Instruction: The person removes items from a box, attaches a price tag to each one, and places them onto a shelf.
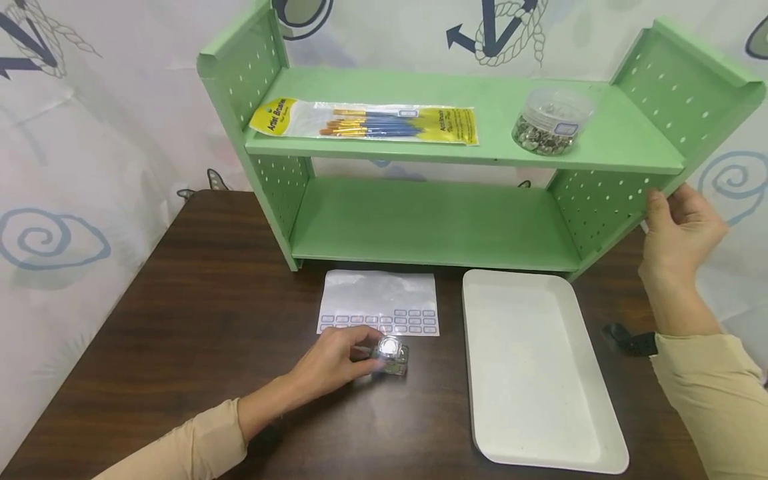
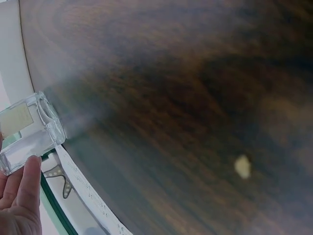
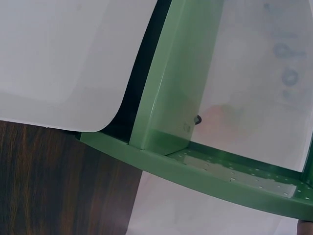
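A small clear glass bottle [image 1: 391, 359] stands on the dark table, and my left hand [image 1: 333, 360] holds it between thumb and fingers. In the left wrist view the glass bottle [image 2: 41, 129] has thick square walls and a pale label, with the left fingers [image 2: 29, 183] against it. My right hand [image 1: 684, 227] grips the front edge of the right side panel of a green two-tier metal shelf [image 1: 420, 223]. Only a bit of a right finger [image 3: 305, 228] shows in the right wrist view, at the shelf's edge.
A white tray [image 1: 540, 373] lies right of the bottle. Behind the bottle lies a sheet of small labels [image 1: 378, 293]. The upper shelf bears a packet of artist brushes [image 1: 366, 123] and a clear jar [image 1: 549, 123] of small metal pieces. Patterned cloth [image 1: 108, 133] hangs behind.
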The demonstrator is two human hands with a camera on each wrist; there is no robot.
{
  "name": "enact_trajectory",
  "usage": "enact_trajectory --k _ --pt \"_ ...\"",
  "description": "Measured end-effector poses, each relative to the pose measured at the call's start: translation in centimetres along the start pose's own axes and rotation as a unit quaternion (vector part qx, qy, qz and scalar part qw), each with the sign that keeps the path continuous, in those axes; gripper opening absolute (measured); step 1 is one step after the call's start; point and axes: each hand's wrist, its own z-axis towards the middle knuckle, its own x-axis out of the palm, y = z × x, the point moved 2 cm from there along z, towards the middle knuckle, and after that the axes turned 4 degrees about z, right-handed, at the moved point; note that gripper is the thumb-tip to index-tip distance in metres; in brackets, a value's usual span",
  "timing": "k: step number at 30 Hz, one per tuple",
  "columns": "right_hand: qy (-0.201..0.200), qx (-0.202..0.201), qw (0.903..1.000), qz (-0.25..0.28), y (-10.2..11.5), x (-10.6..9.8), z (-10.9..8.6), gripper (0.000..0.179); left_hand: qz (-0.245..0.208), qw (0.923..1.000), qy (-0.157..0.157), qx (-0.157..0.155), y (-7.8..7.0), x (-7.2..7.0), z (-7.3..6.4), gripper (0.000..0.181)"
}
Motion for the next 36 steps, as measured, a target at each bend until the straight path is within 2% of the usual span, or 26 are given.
enact_trajectory --k 7,13,20,29,36 --pt "-0.001 -0.005 1.0 -0.006 0.0 0.1 0.0 0.023 -0.049 0.9987 -0.015 -0.01 0.2 -0.4 0.7 0.025" --pt "0.0 -0.007 0.9999 -0.015 0.1 0.2 0.0 0.023 -0.082 0.9957 -0.038 -0.02 -0.1 -1.7 2.2 0.024" --pt "0.002 -0.01 0.9996 -0.025 0.1 0.1 -0.1 0.022 -0.037 0.9953 -0.09 -0.002 -0.6 -3.9 4.9 0.027" --pt "0.004 -0.023 0.9993 -0.03 0.0 0.1 -0.2 0.023 0.0 0.9943 -0.104 -0.019 -0.6 -6.1 9.3 0.034" --pt "0.009 -0.031 0.9988 -0.036 0.1 0.0 -0.2 0.022 0.012 0.9927 -0.118 -0.025 -0.2 -6.9 11.9 0.036"
